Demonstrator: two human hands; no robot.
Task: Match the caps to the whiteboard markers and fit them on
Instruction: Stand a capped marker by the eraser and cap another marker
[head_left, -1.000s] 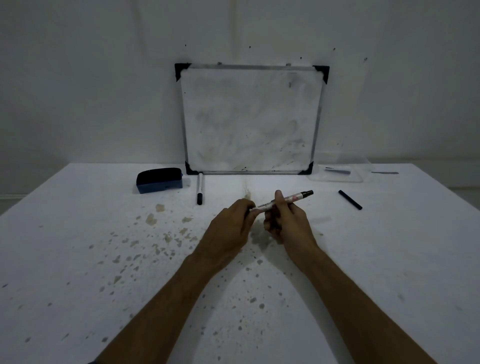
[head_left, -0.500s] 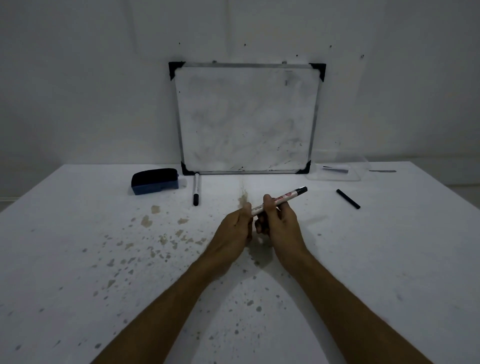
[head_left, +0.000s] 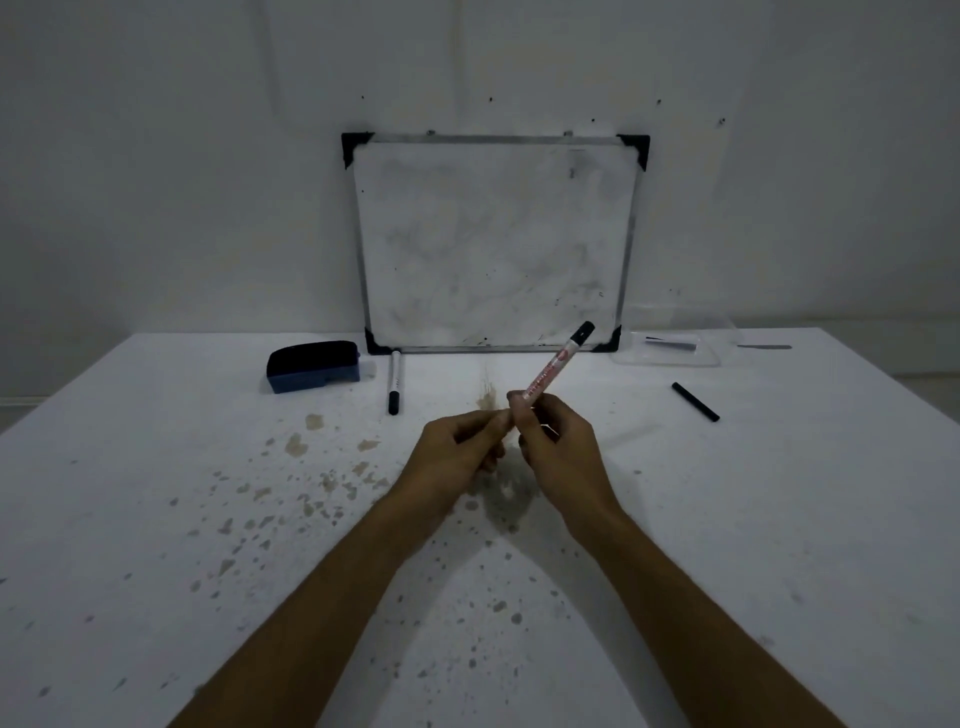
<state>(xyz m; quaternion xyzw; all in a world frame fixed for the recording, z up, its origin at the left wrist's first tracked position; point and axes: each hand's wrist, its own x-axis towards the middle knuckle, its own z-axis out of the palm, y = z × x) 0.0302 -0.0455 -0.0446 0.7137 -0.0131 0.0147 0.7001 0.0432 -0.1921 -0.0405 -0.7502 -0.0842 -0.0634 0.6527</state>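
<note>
My right hand (head_left: 558, 447) grips a white whiteboard marker with red print (head_left: 553, 366), which tilts up and to the right with a black end at its top. My left hand (head_left: 457, 454) is closed at the marker's lower end, thumb and forefinger pinched against it; what they hold is hidden. A second marker (head_left: 395, 382), white with a black cap toward me, lies on the table in front of the whiteboard's left corner. A slim black cap (head_left: 695, 401) lies alone at the right.
A whiteboard (head_left: 493, 244) leans on the wall at the back of the stained white table (head_left: 156, 519). A blue eraser (head_left: 313, 366) sits to its left. A clear plastic tray (head_left: 670, 351) stands at the back right.
The marker has swung from nearly level to steeply tilted, its black end raised toward the whiteboard. Both hands stay together at its lower end.
</note>
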